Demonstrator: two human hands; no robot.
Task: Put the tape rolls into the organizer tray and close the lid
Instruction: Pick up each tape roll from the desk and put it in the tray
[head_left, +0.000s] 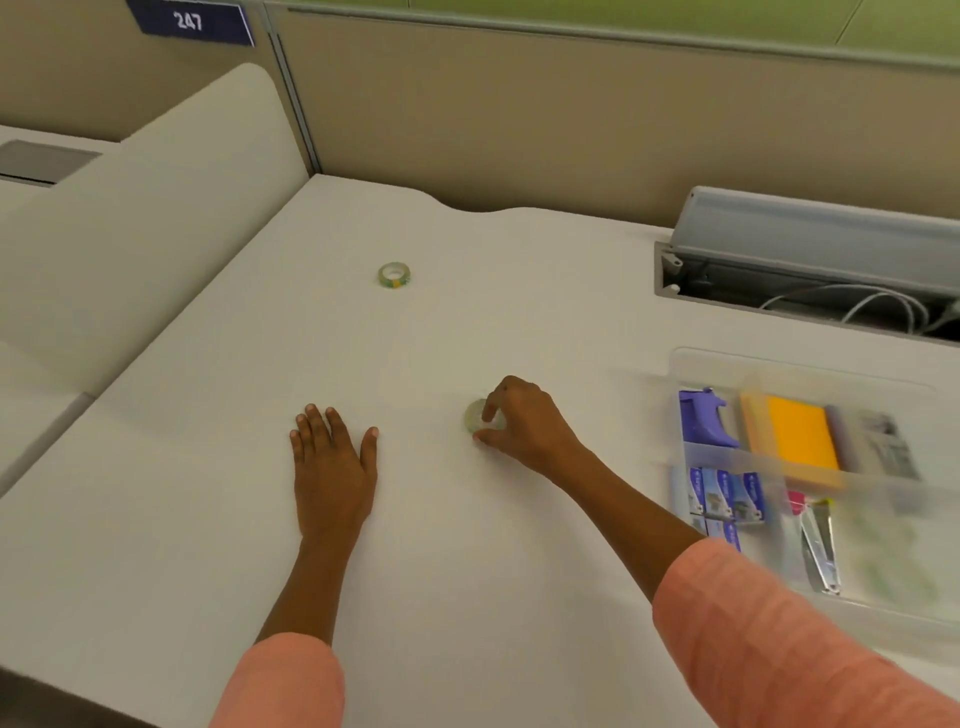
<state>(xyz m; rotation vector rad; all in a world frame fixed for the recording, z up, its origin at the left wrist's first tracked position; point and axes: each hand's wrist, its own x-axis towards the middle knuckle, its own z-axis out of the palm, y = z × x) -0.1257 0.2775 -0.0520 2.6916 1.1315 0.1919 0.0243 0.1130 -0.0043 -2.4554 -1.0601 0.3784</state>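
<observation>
Your right hand (524, 421) has its fingers (488, 413) pinched around a small pale tape roll (475, 415) on the white table (467, 291), thumb on the near side and fingertips over the top; whether the roll has left the surface cannot be told. Your left hand (332, 467) lies flat and released on the table, holding nothing. A second, green-patterned tape roll (394, 274) sits well apart, farther back near the middle of the table.

Judge these rolls as light, stiff rings that will not crush but could roll away if set on edge. Take each across its outer rim, thumb against fingers, or hook a finger through the core; a light pinch should do.

The clear organizer tray (696, 364) stands to your right, holding a purple tool (704, 418), orange and yellow sticky pads (800, 436), blue staple boxes (727, 493) and nail clippers (821, 545). That side is smeared by motion blur, so the compartment walls are hard to trace, and the pale green shapes at its near right corner may be tape already stowed, though you cannot be sure. The tray runs off the right edge, and its lid cannot be made out.
</observation>
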